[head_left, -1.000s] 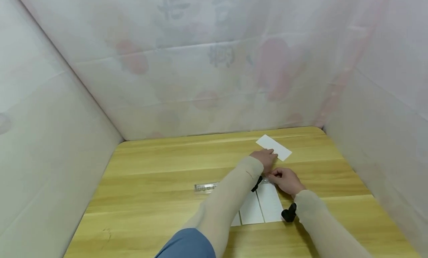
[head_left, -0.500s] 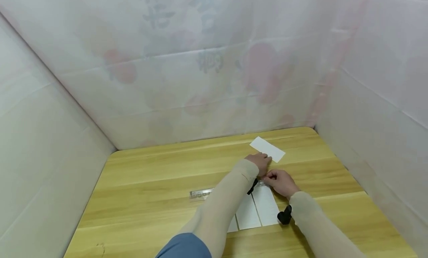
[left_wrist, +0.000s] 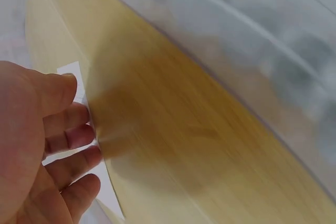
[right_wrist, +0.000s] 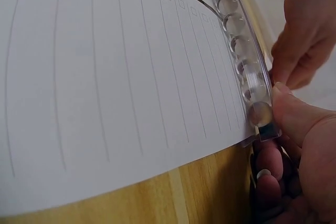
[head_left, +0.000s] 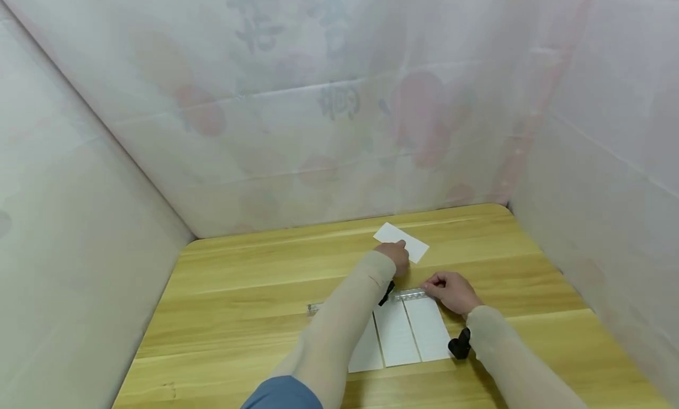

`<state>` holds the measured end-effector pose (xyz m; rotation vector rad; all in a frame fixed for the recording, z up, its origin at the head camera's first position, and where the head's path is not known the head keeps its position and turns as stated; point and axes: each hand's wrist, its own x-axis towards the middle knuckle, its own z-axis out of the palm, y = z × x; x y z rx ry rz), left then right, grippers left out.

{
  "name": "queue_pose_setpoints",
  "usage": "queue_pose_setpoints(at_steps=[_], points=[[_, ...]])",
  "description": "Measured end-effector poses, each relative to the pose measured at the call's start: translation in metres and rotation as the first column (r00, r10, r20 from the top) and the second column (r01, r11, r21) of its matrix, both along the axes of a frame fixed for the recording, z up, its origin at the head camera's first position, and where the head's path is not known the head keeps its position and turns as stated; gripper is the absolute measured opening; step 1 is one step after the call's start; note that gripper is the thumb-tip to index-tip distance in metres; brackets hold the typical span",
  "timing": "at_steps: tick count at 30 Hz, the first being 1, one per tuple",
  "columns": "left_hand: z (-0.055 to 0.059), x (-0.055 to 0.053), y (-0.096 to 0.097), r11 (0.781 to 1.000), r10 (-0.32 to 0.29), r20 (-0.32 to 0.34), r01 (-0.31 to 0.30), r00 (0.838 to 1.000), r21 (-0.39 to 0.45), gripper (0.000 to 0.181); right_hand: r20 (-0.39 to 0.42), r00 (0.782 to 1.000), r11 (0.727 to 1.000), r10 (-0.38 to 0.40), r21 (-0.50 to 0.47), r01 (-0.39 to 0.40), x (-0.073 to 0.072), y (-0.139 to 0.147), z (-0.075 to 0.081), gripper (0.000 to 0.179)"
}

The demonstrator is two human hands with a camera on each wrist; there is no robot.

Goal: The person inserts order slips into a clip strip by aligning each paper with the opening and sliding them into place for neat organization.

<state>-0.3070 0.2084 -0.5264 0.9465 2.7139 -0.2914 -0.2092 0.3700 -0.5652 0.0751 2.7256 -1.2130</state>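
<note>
My right hand [head_left: 453,292] pinches the right end of a clear plastic strip [head_left: 411,294] between thumb and fingers. A row of round shapes runs along the strip [right_wrist: 242,56]. It lies across the top edges of white paper slips [head_left: 395,338] set side by side, the right one showing printed lines and small boxes [right_wrist: 105,77]. My left hand [head_left: 395,257] reaches past the strip, its fingertips touching a loose white slip [head_left: 411,244] that lies aslant. In the left wrist view its fingers [left_wrist: 76,166] are slightly bent at the slip's edge. My left forearm hides the middle of the strip.
The wood-grain table [head_left: 239,279] has pale fabric walls [head_left: 297,149] at its back and sides. My left forearm [head_left: 339,320] crosses over the paper slips. A black wrist camera [head_left: 460,344] sits close to the right slip's lower corner.
My left hand and the loose slip have shifted left, uncovering more of the strip's right part. My right hand keeps its pinch on the strip's end. The head view has turned slightly.
</note>
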Motion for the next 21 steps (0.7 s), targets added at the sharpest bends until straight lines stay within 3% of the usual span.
queue_pose_setpoints(at_steps=[6,14,21], points=[[0.019,0.007,-0.025,0.999,0.037,-0.001,-0.037,0.999,0.007,0.029,0.001,1.000,1.000,0.014,-0.019,-0.014,-0.008,-0.001,0.004,0.021],[0.021,0.005,-0.042,0.996,0.085,0.051,-0.084,0.995,-0.015,0.028,0.020,1.000,1.000,0.018,0.006,-0.018,-0.013,0.001,-0.001,0.025],[0.024,-0.006,-0.057,0.995,0.100,0.085,-0.099,0.991,-0.016,0.030,-0.012,1.000,1.000,0.028,-0.001,-0.028,-0.010,0.002,0.003,0.022]])
